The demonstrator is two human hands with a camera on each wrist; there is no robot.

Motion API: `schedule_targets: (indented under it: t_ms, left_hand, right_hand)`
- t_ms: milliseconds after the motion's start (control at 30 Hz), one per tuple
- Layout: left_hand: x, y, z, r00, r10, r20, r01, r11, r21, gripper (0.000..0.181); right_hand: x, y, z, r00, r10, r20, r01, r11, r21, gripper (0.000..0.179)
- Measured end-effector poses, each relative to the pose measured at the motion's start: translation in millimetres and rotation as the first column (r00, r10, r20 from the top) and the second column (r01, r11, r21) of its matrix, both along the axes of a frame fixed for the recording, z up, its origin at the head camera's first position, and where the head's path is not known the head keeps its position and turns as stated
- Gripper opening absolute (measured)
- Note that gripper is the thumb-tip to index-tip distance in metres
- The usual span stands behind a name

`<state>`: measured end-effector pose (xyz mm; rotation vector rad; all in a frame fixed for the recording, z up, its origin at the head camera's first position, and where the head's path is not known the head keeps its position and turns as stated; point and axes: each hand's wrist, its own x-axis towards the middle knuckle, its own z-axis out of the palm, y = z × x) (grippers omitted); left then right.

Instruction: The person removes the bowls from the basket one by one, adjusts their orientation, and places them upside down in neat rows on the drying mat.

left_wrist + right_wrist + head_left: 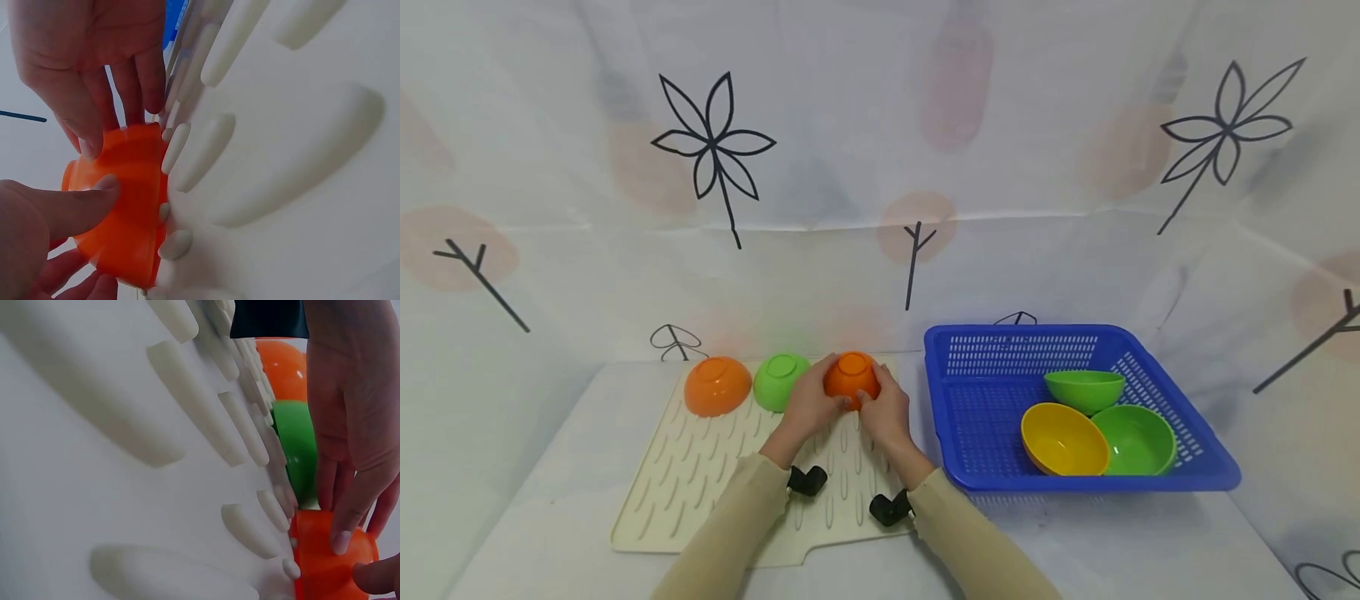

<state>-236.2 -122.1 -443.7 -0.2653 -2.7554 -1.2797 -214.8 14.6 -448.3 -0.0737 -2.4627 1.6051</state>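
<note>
An upside-down orange bowl (853,375) sits at the back of a cream ridged drying mat (715,467), its rim down against the ridges. My left hand (811,403) grips its left side and my right hand (887,410) its right side, thumbs on the near wall. In the left wrist view, fingers of both hands curve round the orange bowl (128,200). Just left of my left hand, a green bowl (777,382) stands upside down on the mat. Beyond it, at the far left, rests another upturned orange bowl (717,387).
Right of the mat stands a blue plastic basket (977,482) with perforated walls. Inside are a yellow bowl (1063,437), a green bowl (1138,442) and a tilted green bowl (1084,390). A patterned white cloth (820,167) hangs behind the table.
</note>
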Motion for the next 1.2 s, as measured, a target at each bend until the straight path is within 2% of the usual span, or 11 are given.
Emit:
schedule_targets:
  t_ms: [133, 300, 433, 500, 633, 867, 967, 1067, 1133, 1200]
  left_hand:
    - [1.8, 0.1, 3.3, 1.000, 0.000, -0.014, 0.000, 1.000, 0.000, 0.067]
    - [7.9, -5.4, 12.5, 0.999, -0.017, -0.032, 0.018, 0.999, 0.039, 0.060]
    - [12.7, -17.9, 22.9, 0.996, -0.033, -0.084, 0.037, 0.998, 0.051, 0.053]
    - [14.0, -26.8, 28.3, 0.992, -0.021, -0.122, 0.026, 0.999, 0.040, 0.049]
    - [15.5, -47.5, 36.9, 0.986, 0.027, -0.166, -0.022, 0.999, 0.035, 0.045]
    - [18.2, -90.5, 46.8, 0.987, 0.131, -0.092, -0.128, 0.991, 0.044, 0.046]
    - [18.2, -111.6, 44.2, 0.977, 0.188, -0.099, -0.189, 0.982, -0.005, 0.046]
    - [18.2, -129.9, 39.3, 0.960, 0.248, -0.132, -0.257, 0.964, -0.063, 0.046]
    - [17.6, -139.6, 35.4, 0.951, 0.268, -0.151, -0.283, 0.955, -0.091, 0.045]
    - [17.6, -146.7, 32.0, 0.949, 0.281, -0.143, -0.297, 0.949, -0.105, 0.046]
  right_hand:
    - [0.8, 1.4, 0.9, 1.000, 0.003, 0.001, -0.003, 1.000, 0.000, 0.056]
    - [2.3, 2.6, 1.6, 1.000, 0.013, 0.014, -0.013, 1.000, 0.001, 0.056]
    - [2.2, 3.1, 2.0, 1.000, 0.018, 0.022, -0.018, 1.000, -0.004, 0.056]
    - [2.3, 3.1, 2.5, 0.999, 0.020, 0.028, -0.020, 1.000, -0.008, 0.057]
    - [2.6, 3.2, 3.2, 0.999, 0.024, 0.045, -0.023, 1.000, -0.016, 0.058]
    - [2.2, 4.0, 4.0, 0.996, 0.021, 0.086, -0.020, 1.000, -0.019, 0.059]
    - [3.0, 4.0, 3.9, 0.995, 0.026, 0.093, -0.025, 0.999, -0.020, 0.060]
    - [4.4, 3.9, 4.6, 0.995, 0.033, 0.091, -0.031, 0.999, -0.021, 0.060]
    - [5.9, 3.8, 5.7, 0.996, 0.037, 0.087, -0.035, 0.999, -0.020, 0.059]
    - [8.5, 3.4, 8.6, 0.996, 0.041, 0.078, -0.040, 0.999, -0.019, 0.059]
